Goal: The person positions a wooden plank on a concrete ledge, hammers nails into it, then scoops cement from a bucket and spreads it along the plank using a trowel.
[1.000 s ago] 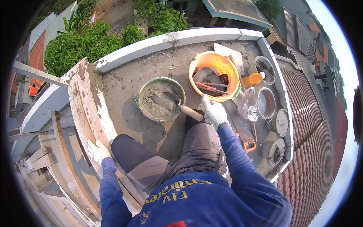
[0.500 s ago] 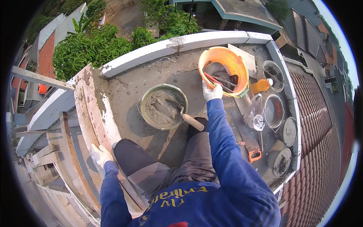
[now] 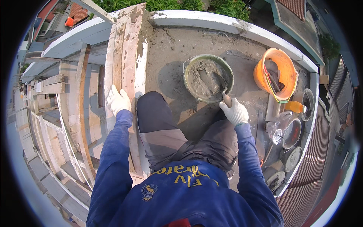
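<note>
A dark green bucket (image 3: 186, 78) holding wet grey mortar (image 3: 202, 77) stands on the floor before my knees. A trowel (image 3: 227, 100) leans in it, blade in the mortar and wooden handle over the near rim. Gloved in white, my right hand (image 3: 236, 112) is closed round that handle. On the left, my left hand (image 3: 118, 100), also in a white glove, rests on a long mortar-stained wooden board (image 3: 129, 68) with its fingers apart. The board runs along the floor's left edge.
An orange bucket (image 3: 261, 77) with tools inside stands at the right, next to an orange bottle (image 3: 295, 107), a clear plastic bag (image 3: 275, 126) and several small buckets. A low white wall (image 3: 211, 18) borders the floor. Left of the board is a drop with timber props (image 3: 81, 102).
My right hand has let go of the orange bucket, which now stands on the floor, and has taken hold of the trowel handle. The view has turned left.
</note>
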{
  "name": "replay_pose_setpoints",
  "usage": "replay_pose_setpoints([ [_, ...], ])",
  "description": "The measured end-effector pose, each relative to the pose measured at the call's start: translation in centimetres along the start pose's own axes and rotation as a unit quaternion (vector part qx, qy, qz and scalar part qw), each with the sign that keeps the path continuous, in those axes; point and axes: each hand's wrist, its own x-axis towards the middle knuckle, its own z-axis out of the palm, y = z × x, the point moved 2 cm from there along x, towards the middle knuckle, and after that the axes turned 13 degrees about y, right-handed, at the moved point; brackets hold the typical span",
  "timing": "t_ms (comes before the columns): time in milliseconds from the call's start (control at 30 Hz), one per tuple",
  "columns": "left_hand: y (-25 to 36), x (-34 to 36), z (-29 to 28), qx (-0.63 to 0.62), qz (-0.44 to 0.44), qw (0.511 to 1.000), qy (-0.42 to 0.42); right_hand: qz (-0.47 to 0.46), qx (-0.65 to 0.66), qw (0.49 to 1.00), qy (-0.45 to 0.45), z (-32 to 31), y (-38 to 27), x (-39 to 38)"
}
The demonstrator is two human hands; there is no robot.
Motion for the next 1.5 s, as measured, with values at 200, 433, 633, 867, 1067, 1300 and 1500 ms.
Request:
replay_pose_setpoints([
  [200, 0.8, 0.8, -1.1, 0.021, -0.005, 1.000, -0.013, -0.125, -0.082, 0.989, 0.023, -3.6, -3.2, 0.7],
  [433, 0.8, 0.2, -0.9, -0.006, -0.007, 1.000, -0.012, -0.099, -0.092, 0.990, 0.034, -4.8, 1.8, 3.0],
  [633, 1.3, 0.9, -0.9, 0.004, -0.001, 1.000, -0.010, 0.238, 0.306, 0.879, -0.279, 2.8, -6.2, 2.9],
  [867, 0.3, 0.5, -0.1, 0.012, -0.011, 1.000, -0.014, 0.278, 0.374, 0.842, -0.271, -1.7, -3.5, -1.1],
  [1067, -0.3, -0.2, 1.5, 0.015, 0.021, 1.000, 0.014, 0.283, 0.405, 0.833, -0.251, 0.2, -1.1, -3.3],
  [1300, -0.3, 0.5, 1.3, -0.001, 0.018, 1.000, 0.015, 0.286, 0.435, 0.827, -0.211, 0.7, -3.3, -4.7],
  [1500, -0.7, 0.3, 1.1, 0.003, 0.025, 1.000, 0.013, 0.261, 0.563, 0.762, -0.183, 2.7, -10.6, -2.6],
])
